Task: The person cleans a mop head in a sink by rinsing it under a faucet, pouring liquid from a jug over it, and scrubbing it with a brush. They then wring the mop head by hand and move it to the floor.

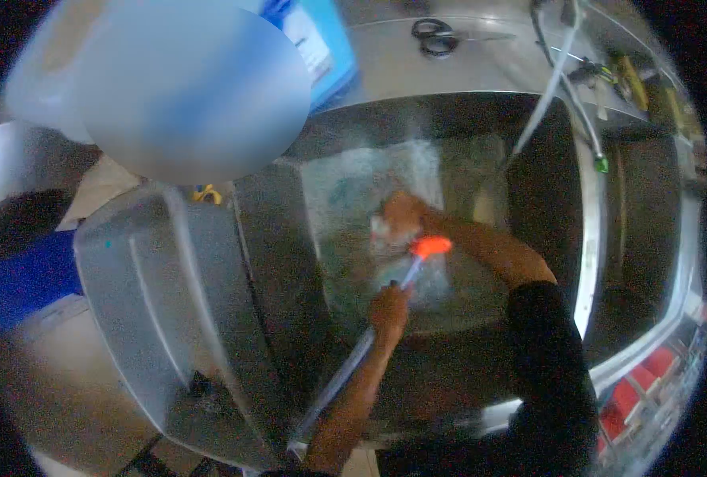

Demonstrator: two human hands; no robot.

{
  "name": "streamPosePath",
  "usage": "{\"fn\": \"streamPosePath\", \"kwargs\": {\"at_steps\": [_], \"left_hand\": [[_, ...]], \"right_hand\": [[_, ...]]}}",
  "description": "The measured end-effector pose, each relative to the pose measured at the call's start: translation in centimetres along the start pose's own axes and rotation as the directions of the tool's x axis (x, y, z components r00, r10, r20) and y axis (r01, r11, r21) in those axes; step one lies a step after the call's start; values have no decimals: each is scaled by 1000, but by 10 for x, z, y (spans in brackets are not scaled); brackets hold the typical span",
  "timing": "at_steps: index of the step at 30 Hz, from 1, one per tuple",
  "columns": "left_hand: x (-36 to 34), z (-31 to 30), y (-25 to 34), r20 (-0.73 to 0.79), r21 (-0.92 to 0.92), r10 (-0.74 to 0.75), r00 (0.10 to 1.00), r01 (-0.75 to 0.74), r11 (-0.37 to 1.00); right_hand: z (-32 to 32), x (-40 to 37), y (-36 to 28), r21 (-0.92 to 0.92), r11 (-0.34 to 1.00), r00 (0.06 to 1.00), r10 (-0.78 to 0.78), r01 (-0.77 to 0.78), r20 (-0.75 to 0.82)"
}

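- Our left hand (389,310) wraps the orange-tipped pole (350,362), slanting from the middle of the sink (282,262) toward seven o'clock; a loose grip could let it swing.
- It might knock our right hand (405,215), at the tip's eleven o'clock; we cannot tell that hand's grip.

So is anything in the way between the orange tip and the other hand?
Nothing that I can see. The left hand grips the stick, and its orange tip shows right by the right hand. The scissors lie away on the ledge.
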State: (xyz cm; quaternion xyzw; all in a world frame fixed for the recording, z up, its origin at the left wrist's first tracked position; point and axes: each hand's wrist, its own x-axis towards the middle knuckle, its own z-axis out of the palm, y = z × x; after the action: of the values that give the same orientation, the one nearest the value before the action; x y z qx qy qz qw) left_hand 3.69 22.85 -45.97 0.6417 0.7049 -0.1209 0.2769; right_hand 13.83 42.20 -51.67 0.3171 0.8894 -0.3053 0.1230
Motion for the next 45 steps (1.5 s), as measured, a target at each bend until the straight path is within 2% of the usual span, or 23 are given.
{"fn": "streamPosePath", "kwargs": {"at_steps": [1, 2, 3, 4, 5, 7, 10, 14, 17, 19, 20, 22, 24, 27, 30, 31, 33, 34, 36, 40, 43, 44, 45], "left_hand": [[1, -3, -2, -13, -15, -6, 1000, 6, 1000], [-6, 0, 1, -10, -52, -18, 1000, 18, 998], [-15, 6, 4, 18, -71, -26, 1000, 27, 997], [-12, 8, 5, 22, -105, -17, 1000, 19, 994], [-10, 6, 1, 11, -124, -15, 1000, 17, 992], [-6, 2, -3, -48, -73, -8, 999, 5, 997], [-8, 2, 1, -120, -39, 19, 993, -24, 999], [-14, 14, -4, -119, -41, 14, 993, -19, 999], [-7, 9, -7, -129, -81, 17, 992, -28, 996], [-15, 15, 1, -124, -69, 54, 991, -63, 996], [-13, 9, 1, -104, -94, 27, 994, -37, 995], [-8, 11, 1, -77, -115, -26, 997, 17, 993], [-12, 13, 1, -94, -109, 22, 995, -33, 994], [-19, -1, 1, -133, -125, 31, 991, -47, 991], [-19, 1, 4, -106, -168, -20, 994, 2, 986], [-12, 5, -4, -106, -149, -25, 994, 9, 989], [-18, 24, -1, -150, -86, 24, 988, -37, 996], [-26, 24, 1, -125, -80, 42, 991, -53, 995], [-23, 6, 1, -175, -73, 64, 982, -77, 994], [-25, 3, -1, -128, -110, 66, 990, -80, 991], [-25, 13, 0, -249, -48, 64, 966, -78, 996], [-39, 21, -4, -208, -41, 78, 975, -89, 995], [-37, 25, -9, -206, -54, 102, 973, -115, 992]], "right_hand": [[-5, 33, 25, -168, 983, 996, -81, 72, -47], [-9, 51, 33, -168, 981, 994, -108, 102, -29], [-6, 53, 38, -61, 989, 969, 118, -135, -218], [-5, 50, 39, 70, 935, 856, 348, -348, -382], [-2, 29, 18, 228, 937, 862, 335, -264, -379], [-3, 9, -17, 37, 987, 944, 161, -157, -287], [11, 34, -11, -59, 998, 1000, -13, 12, -26], [-27, 72, -4, 10, 946, 930, 321, -325, -179], [-7, 32, -42, -31, 995, 968, 87, -97, -237], [14, 28, -36, -70, 997, 994, -23, 16, -102], [12, 50, -18, -97, 995, 997, -18, 10, -79], [-11, 88, 10, -103, 977, 969, 163, -185, -187], [-17, 74, -5, 2, 949, 914, 303, -315, -269], [6, 28, -53, -21, 991, 949, 118, -130, -294], [30, 58, -35, -89, 995, 989, -53, 41, -137], [22, 89, -17, -123, 992, 980, -34, 9, -198], [-11, 116, -8, -109, 940, 904, 274, -324, -328], [-10, 93, -25, -91, 935, 900, 300, -344, -316], [-27, 58, -67, 47, 980, 949, 200, -195, -245], [-30, 35, -9, -84, 960, 946, 245, -267, -212], [-42, 45, 14, -136, 953, 952, 244, -271, -185], [-62, 30, 7, 213, 911, 934, 355, -354, 33], [-79, 21, 4, 493, 744, 893, 372, -450, 254]]}}
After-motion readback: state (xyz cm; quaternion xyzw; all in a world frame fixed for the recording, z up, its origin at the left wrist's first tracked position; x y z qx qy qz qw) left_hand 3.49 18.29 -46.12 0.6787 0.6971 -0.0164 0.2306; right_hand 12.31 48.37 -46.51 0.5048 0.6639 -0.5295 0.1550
